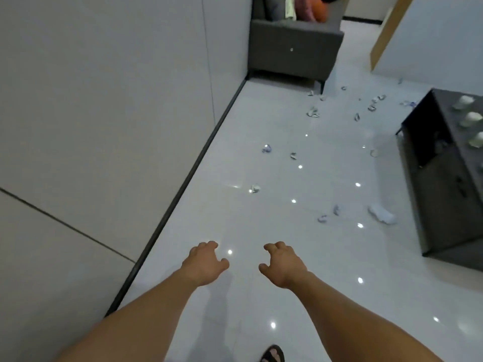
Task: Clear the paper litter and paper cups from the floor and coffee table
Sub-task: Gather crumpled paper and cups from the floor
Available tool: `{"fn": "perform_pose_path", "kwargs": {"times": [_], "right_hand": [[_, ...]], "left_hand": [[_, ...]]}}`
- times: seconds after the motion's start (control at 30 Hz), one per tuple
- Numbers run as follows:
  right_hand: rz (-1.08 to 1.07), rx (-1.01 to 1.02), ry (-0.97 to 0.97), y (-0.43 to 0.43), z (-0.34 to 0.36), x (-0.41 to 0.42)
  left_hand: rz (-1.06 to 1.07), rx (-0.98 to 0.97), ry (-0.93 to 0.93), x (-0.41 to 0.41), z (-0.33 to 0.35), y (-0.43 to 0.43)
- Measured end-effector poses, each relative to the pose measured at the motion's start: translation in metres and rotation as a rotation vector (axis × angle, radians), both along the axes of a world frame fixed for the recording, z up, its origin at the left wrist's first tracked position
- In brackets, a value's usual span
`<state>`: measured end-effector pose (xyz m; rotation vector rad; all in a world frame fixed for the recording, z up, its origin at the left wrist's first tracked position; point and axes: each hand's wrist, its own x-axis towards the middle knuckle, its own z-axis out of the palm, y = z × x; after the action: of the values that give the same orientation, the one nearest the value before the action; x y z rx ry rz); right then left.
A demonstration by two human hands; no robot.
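Note:
Several crumpled paper scraps lie scattered over the glossy white floor [261,231], among them one [255,188] nearest me, one [266,148] farther off and a cluster [313,112] near the sofa. A larger white wad [381,216] lies beside the dark coffee table [444,178]. White paper cups [471,118] stand in a row on the table's top at the right edge. My left hand [205,262] and my right hand [281,265] are stretched out in front of me above the floor, fingers loosely curled, holding nothing, well short of the litter.
A pale panelled wall [104,113] with a dark skirting runs along the left. A grey sofa [292,45] with cushions stands at the far end. A wooden-edged panel [386,30] rises at the top right. My sandalled foot [273,354] shows at the bottom.

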<state>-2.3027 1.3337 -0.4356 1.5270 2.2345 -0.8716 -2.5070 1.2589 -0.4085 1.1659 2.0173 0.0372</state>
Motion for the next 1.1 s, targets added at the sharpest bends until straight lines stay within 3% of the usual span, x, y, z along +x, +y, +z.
{"fn": "perform_pose_path", "kwargs": {"times": [0.43,0.87,1.1], "right_hand": [[-0.276,0.088,-0.024,0.126,0.041,0.167],[-0.491,0.132,-0.067,0.308,0.048,0.286],[-0.423,0.049,-0.040,0.405,0.022,0.335]], "left_hand": [[-0.391,0.113,0.097,0.156,0.038,0.200],[-0.563,0.138,0.038,0.261,0.043,0.434],[-0.533,0.058,0.056,0.318,0.026,0.520]]}}
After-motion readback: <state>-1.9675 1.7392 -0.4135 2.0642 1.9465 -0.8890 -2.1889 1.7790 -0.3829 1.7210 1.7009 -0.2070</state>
